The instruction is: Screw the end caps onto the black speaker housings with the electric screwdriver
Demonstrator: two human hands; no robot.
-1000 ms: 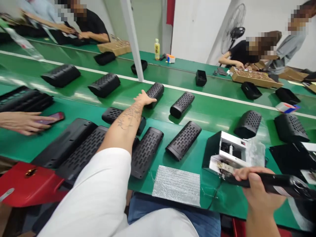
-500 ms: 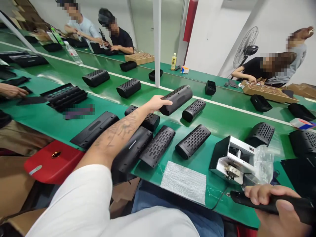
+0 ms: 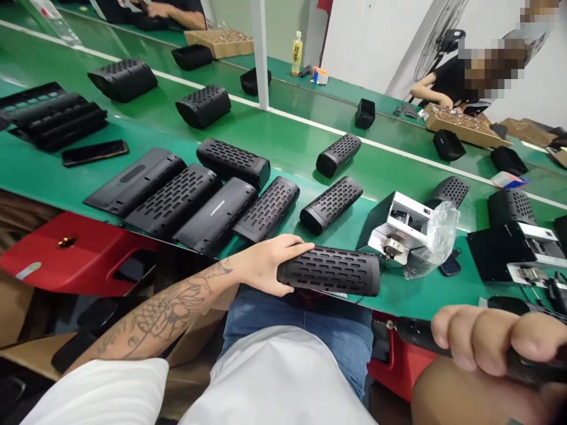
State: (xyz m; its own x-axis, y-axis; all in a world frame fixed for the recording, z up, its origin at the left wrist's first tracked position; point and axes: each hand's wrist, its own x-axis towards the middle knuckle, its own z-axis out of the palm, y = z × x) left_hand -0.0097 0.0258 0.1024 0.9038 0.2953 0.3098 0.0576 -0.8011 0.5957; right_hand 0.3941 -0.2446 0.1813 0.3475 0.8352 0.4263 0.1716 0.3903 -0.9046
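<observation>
My left hand (image 3: 263, 262) is closed around one end of a black slotted plastic housing (image 3: 336, 271), which lies across its grip above the table's front edge, slotted face up. At the lower right, my right hand (image 3: 491, 342) wraps round a black electric screwdriver (image 3: 416, 332); its metal tip points left, apart from the housing. Just beyond the held housing lie two similar housings, one slotted housing (image 3: 268, 209) to the left and another slotted housing (image 3: 331, 205) to the right. A screw feeder (image 3: 396, 224) with a clear plastic bag on its side stands between the hands.
More black housings (image 3: 217, 215) lie in a row at left, near a phone (image 3: 95, 152). A white post (image 3: 260, 59) rises behind the green belt (image 3: 283, 136). A second screw feeder (image 3: 531, 254) stands at right. Red stools (image 3: 106, 248) sit below the table edge. A person works across the belt.
My left hand has brought the housing from over the belt back toward my body, and its slotted face now shows. The screwdriver stays in my right hand. The view has tilted down.
</observation>
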